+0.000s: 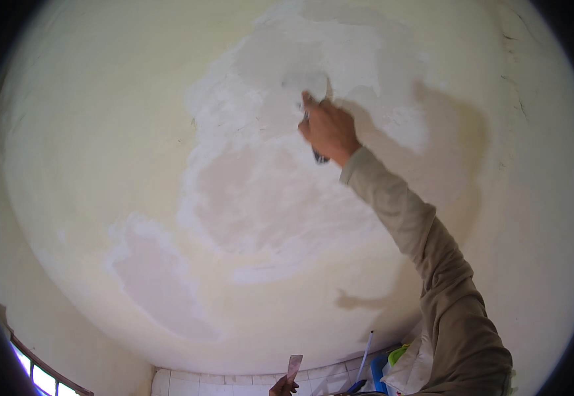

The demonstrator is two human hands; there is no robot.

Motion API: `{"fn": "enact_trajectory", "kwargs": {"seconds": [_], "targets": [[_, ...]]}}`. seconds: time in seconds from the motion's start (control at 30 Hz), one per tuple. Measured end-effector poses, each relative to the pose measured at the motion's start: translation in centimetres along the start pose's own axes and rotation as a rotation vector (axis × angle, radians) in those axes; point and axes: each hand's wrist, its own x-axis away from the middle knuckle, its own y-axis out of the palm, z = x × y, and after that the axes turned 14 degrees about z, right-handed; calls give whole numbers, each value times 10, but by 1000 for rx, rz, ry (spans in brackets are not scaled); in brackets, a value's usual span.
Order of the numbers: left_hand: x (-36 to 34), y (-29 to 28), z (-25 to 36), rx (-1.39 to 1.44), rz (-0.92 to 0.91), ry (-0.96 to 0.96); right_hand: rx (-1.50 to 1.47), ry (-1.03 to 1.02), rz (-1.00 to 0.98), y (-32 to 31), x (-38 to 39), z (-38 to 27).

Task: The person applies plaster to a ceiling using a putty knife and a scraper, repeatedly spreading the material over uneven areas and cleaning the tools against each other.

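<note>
Scraper (306, 82) on wall (267, 191), blue container (378, 373), contents unclear

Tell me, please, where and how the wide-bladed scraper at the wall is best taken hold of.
Grip the scraper by its dark handle, probably best from the lower right, as the right hand does: the handle's end points downward, while the broad, flat blade is up at the wall and likely best left mostly free.

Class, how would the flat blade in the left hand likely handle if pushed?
The blade probably feels fairly stiff, standing straight above the left hand without drooping. It is likely light, since the visible part looks narrow. Being flat, it would probably slide rather than roll.
</note>
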Motion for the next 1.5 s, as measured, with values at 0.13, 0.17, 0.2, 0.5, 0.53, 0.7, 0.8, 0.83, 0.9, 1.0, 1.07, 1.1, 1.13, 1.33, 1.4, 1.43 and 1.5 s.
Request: {"fn": "enact_trajectory", "kwargs": {"seconds": [0.13, 0.17, 0.2, 0.5, 0.53, 0.7, 0.8, 0.83, 0.9, 1.0, 1.07, 1.1, 1.13, 1.33, 1.4, 1.43, 1.5], "targets": [[4, 7, 2, 34, -8, 35, -3, 19, -176, -14, 55, 2], [3, 8, 4, 41, -2, 29, -37, 1, -193, -21, 59, 8], [3, 6, 1, 45, -3, 35, -34, -3, -188, -24, 54, 13], [-11, -8, -27, 56, -62, 55, 5, -215, 124, -32, -80, -20], [-13, -7, -27, 57, -65, 54, 8, -215, 122, -27, -84, -27], [-21, 2, -32, 114, -71, 72, 61, -261, -39, -2, -66, -45], [-21, 1, -21, 99, -85, 52, 109, -304, -106, -1, -22, -34], [-20, 0, -21, 100, -90, 49, 125, -332, -87, 1, -6, -23], [-21, -3, -20, 88, -88, 33, 142, -359, -68, -6, 20, -5], [-23, -9, -25, 118, -65, 11, 178, -314, -234, -20, 32, 10], [-29, -10, -27, 103, -92, 7, 184, -348, -86, -26, 22, 20], [-36, -12, -28, 80, -117, 1, 184, -344, 22, -26, 6, 18], [-45, -12, -27, 76, -136, 8, 182, -339, 73, -25, -16, 17], [-58, -3, -13, 64, -151, 74, 162, -121, -106, -15, -68, -7], [-54, -3, -6, 55, -135, 66, 116, -192, -90, 2, -28, -5], [-53, -2, -10, 54, -137, 62, 112, -197, -141, 2, -7, -9], [-50, -3, -23, 90, -101, 48, 211, -124, -382, -10, 17, -18]]}}
